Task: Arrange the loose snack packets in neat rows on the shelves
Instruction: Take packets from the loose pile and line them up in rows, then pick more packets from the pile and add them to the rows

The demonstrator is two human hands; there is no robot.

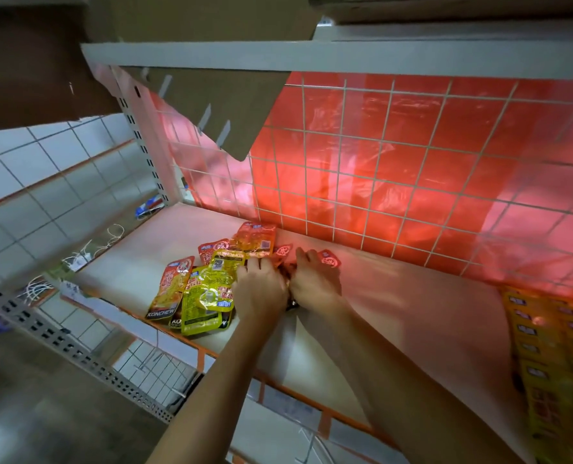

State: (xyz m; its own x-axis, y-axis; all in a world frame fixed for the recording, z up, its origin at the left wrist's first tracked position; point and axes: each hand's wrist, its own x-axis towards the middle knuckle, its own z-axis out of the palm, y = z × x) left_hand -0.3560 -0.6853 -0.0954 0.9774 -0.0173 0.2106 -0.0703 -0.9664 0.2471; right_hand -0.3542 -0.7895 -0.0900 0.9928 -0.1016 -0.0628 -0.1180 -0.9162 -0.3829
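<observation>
A loose heap of snack packets lies on the white shelf point(395, 316) near its back. Yellow packets point(208, 289) overlap an orange packet point(169, 289) at the left, and red packets point(256, 239) lie toward the wire grid. My left hand point(260, 289) and my right hand point(315, 283) sit side by side on the heap's right part, fingers curled over red packets point(328, 261) beneath them. Which packets each hand grips is hidden under the hands.
A white wire grid point(378, 155) backed by red film closes the shelf's rear. A row of yellow packets point(552, 356) lies at the right end. A cardboard flap point(218, 105) hangs from the shelf above. A perforated upright point(151, 169) stands at left, with tiled floor below.
</observation>
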